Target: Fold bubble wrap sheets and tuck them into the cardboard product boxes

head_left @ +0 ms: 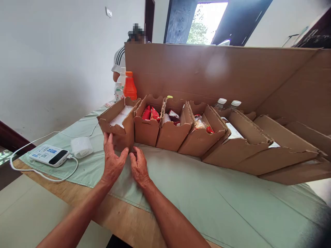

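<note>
My left hand (113, 163) touches the front of the leftmost cardboard box (116, 137), its fingers stretched upward and its thumb spread apart. My right hand (139, 167) is at the lower right corner of that box, fingers slightly bent and apart. Neither hand is wrapped around the box. Inside the box lies something white in clear wrapping (121, 116). Just right of it stands a second cardboard box (146, 129) with red packets (151, 113) in it. A third box (170, 137) holds a dark red and white packet (174, 116).
More open cardboard boxes (201, 141) continue to the right before a tall cardboard panel (186, 72). At left lie a white power bank (49, 155) with a cable and a white wrapped roll (81, 147). An orange bottle (129, 88) stands behind; a person (120, 58) is beyond.
</note>
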The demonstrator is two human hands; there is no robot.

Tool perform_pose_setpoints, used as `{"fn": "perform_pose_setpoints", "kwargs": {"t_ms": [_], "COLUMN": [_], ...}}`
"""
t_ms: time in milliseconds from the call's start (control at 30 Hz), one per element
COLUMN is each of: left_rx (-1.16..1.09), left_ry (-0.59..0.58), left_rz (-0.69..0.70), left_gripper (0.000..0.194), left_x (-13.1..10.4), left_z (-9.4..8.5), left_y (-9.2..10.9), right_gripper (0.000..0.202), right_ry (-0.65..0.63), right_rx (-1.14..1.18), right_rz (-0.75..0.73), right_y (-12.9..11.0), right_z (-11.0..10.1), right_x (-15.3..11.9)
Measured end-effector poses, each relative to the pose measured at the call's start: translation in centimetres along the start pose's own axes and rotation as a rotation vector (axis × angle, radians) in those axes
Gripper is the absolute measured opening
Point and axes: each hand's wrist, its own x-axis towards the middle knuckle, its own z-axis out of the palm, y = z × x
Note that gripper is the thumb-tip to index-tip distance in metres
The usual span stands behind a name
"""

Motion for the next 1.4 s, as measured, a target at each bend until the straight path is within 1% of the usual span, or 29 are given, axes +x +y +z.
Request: {"fn": "perform_pose_setpoints", "kwargs": {"t_ms": [100, 167, 267, 400, 533, 700, 800, 867, 967, 1067, 1133, 1200, 1300, 1400], "left_rx": [-0.022, -0.017, -0.019, -0.073, -0.107, -0.071, -0.028, 0.001, 0.043, 0.088, 0.12, 0.152, 0.204, 0.264], "left_ry": [0.066, 0.053, -0.009, -0.109, -0.217, -0.275, -0.284, -0.28, -0.269, -0.258, -0.253, -0.253, -0.258, -0.272], "left_rz": [-0.008, 0.004, 0.028, 0.057, 0.063, 0.062, 0.061, 0.057, 0.048, 0.035, 0.029, 0.032, 0.04, 0.058], "left_gripper": [0.078, 0.079, 0.083, 0.087, 0.084, 0.074, 0.072, 0.071, 0.067, 0.063, 0.062, 0.061, 0.06, 0.063], "left_x": [1.3, 1.6, 1.6, 1.9, 2.5, 2.7, 2.9, 2.9, 2.8, 2.7, 2.6, 2.7, 2.4, 1.5], "left_z": [1.5, 2.1, 2.5, 2.4, 2.2, 2.2, 2.2, 2.2, 2.1, 1.9, 1.8, 1.8, 1.9, 2.0], "left_y": [-0.7, -1.3, -2.5, -3.9, -5.2, -6.2, -6.3, -6.2, -6.1, -6.0, -6.1, -6.2, -6.2, -5.7], "right_gripper": [0.041, 0.042, 0.041, 0.038, 0.035, 0.03, 0.031, 0.031, 0.031, 0.042, 0.048, 0.051, 0.053, 0.055], "right_ry": [0.012, 0.015, 0.025, 0.037, 0.025, -0.037, -0.115, -0.196, -0.346, -0.457, -0.509, -0.571, -0.637, -0.641], "right_rx": [0.017, 0.028, 0.048, 0.07, 0.069, -0.017, -0.127, -0.218, -0.352, -0.466, -0.518, -0.596, -0.722, -0.752], "right_rz": [0.015, 0.019, 0.025, 0.028, 0.027, -0.008, -0.052, -0.099, -0.188, -0.25, -0.273, -0.318, -0.403, -0.443], "right_y": [0.0, 0.0, 0.0, 0.2, 0.7, 1.0, 0.7, 0.2, -1.1, -2.5, -3.0, -3.2, -3.3, -3.8], "right_z": [0.0, -0.1, 0.0, 0.1, 0.4, 0.4, 0.1, -0.1, -0.2, -0.6, -1.3, -2.3, -3.8, -4.9], "right_x": [0.1, 0.1, 0.1, 0.0, 0.1, 0.5, 0.6, 0.2, -1.4, -4.2, -6.3, -8.3, -11.2, -13.1]}}
